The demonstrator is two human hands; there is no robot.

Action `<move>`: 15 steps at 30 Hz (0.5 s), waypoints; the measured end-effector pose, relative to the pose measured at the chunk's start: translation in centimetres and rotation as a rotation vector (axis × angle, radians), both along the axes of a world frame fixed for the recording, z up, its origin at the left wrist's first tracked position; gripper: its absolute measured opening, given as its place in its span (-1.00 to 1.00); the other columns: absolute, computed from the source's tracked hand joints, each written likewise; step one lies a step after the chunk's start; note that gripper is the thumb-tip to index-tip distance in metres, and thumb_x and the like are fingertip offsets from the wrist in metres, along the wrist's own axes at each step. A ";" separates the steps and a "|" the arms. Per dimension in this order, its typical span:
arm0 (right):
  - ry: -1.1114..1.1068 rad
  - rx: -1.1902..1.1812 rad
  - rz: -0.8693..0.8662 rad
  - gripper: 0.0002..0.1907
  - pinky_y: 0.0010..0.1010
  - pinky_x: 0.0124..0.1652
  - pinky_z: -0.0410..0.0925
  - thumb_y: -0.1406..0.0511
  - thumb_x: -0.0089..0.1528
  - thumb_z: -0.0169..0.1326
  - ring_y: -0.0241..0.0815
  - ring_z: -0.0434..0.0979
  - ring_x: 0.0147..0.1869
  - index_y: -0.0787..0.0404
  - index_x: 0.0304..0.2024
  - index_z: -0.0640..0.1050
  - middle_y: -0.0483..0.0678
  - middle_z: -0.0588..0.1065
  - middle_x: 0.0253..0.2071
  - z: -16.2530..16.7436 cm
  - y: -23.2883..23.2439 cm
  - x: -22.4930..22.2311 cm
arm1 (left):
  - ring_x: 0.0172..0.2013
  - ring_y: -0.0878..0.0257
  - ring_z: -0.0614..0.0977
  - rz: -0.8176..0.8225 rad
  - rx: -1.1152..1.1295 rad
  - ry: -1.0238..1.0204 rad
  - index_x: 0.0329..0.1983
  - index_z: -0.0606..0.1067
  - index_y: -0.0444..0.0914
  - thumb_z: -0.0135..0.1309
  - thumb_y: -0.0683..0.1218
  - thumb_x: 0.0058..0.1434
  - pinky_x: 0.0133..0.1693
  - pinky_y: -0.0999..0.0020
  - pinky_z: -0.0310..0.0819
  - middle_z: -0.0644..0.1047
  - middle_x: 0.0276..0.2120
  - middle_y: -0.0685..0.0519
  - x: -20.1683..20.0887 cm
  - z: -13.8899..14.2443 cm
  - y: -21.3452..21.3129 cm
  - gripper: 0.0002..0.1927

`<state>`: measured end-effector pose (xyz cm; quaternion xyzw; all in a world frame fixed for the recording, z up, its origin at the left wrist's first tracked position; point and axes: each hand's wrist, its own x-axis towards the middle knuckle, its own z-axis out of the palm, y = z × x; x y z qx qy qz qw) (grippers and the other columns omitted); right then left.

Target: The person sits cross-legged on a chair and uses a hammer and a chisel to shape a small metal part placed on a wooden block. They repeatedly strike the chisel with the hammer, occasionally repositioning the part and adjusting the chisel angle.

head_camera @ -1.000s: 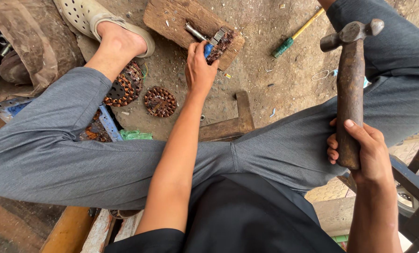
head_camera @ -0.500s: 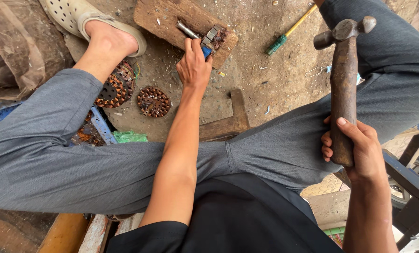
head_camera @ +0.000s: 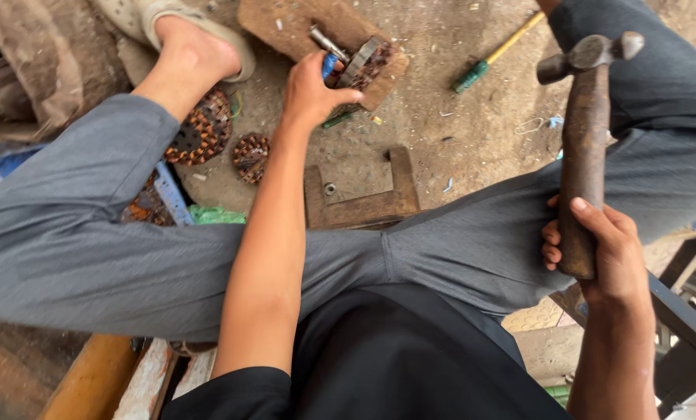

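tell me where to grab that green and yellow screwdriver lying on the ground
Take the green-handled screwdriver by its thick green handle, the lower-left end, coming down from above: it lies flat on the dirt floor, the yellow shaft slanting up-right, with open ground on both sides of the handle.

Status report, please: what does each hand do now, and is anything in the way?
Left hand holds blue-handled chisel on the metal part, wooden block beneath. Right hand grips hammer, raised. Nothing between them.
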<state>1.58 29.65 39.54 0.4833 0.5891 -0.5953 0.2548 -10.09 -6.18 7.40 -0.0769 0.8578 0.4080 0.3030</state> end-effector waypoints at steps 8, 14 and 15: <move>0.043 -0.011 0.025 -0.62 -0.32 -0.48 0.30 0.18 0.41 0.02 -0.16 0.39 -0.49 0.43 0.00 0.45 0.06 0.41 -0.45 0.1 0.3 0.9 | -0.25 0.28 0.71 0.490 0.230 -0.096 -0.13 0.68 -0.17 0.31 -0.09 0.11 -0.14 0.31 0.57 0.71 -0.30 0.09 1.9 -1.2 -1.2 -0.76; 0.052 -0.027 0.026 -0.63 -0.34 -0.48 0.30 0.17 0.42 0.03 -0.16 0.39 -0.50 0.41 -0.01 0.45 0.06 0.40 -0.46 0.4 -0.4 0.7 | -0.29 0.29 0.69 0.422 0.260 0.007 -0.07 0.68 -0.18 0.30 0.01 0.13 -0.15 0.32 0.53 0.70 -0.33 0.10 1.9 -1.3 0.0 -0.68; 0.050 -0.021 0.031 -0.63 -0.34 -0.48 0.30 0.17 0.42 0.03 -0.17 0.39 -0.50 0.41 -0.01 0.45 0.05 0.40 -0.45 0.6 -0.7 0.6 | -0.27 0.28 0.69 0.416 0.262 -0.009 -0.05 0.67 -0.19 0.31 0.02 0.15 -0.13 0.33 0.53 0.69 -0.33 0.10 1.6 -1.0 0.1 -0.67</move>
